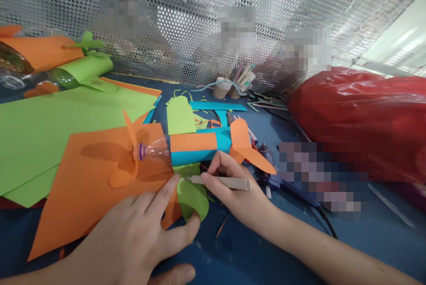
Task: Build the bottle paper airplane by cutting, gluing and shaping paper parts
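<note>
A toy plane made from a clear plastic bottle [156, 149] lies mid-table, wrapped in blue sheet [199, 157] with an orange strip along its top. An orange propeller [130, 130] is at its neck, orange tail fins [240, 134] at the other end. One green wing [181, 115] points away from me. My left hand [146, 227] holds the near green wing [193, 198], one fingertip pressing on it and another finger at its curled edge. My right hand [229, 176] is closed round a pale marker [233, 182], its tip at that wing.
Orange [76, 178] and green sheets [49, 121] spread at the left, with more bottle planes [55, 52] behind. Cups of pens [221, 88] stand by a perforated metal screen [186, 23]. A dark blue glue gun [293, 191] with a cord and a red plastic bag [362, 116] are at the right.
</note>
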Tool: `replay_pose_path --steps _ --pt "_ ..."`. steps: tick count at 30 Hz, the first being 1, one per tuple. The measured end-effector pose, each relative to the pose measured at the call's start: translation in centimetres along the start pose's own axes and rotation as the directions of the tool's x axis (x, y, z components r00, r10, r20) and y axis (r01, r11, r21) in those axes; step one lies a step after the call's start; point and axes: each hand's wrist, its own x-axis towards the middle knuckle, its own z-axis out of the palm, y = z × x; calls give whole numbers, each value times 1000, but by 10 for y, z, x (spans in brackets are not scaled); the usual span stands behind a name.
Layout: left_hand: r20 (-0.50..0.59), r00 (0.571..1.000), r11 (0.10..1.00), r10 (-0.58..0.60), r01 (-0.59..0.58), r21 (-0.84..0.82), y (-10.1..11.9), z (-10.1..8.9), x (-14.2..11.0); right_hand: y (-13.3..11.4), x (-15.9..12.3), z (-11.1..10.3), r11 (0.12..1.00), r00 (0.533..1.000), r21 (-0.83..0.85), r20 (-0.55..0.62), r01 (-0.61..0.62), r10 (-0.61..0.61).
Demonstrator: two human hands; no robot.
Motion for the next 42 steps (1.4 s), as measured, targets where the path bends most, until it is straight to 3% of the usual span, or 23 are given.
replay_pose_path --steps 3,9,18,30,42 --pt "-43 999 1000 2 -2 -8 0 2 -1 1 0 0 1000 1000 -1 10 0 0" --pt "46 999 1000 4 -4 -1 -1 -5 2 1 1 0 1000 1000 17 7 1 -1" --pt "65 998 1000 -11 12 -15 -1 -6 2 1 0 0 1000 1000 3 -3 8 -8" --pt "-71 997 999 -16 14 -35 -1 4 0 1 1 0 1000 1000 9 -6 3 -3" --pt "-108 994 999 -24 22 -26 -3 12 -4 0 0 0 1000 1000 -12 -1 5 -5"
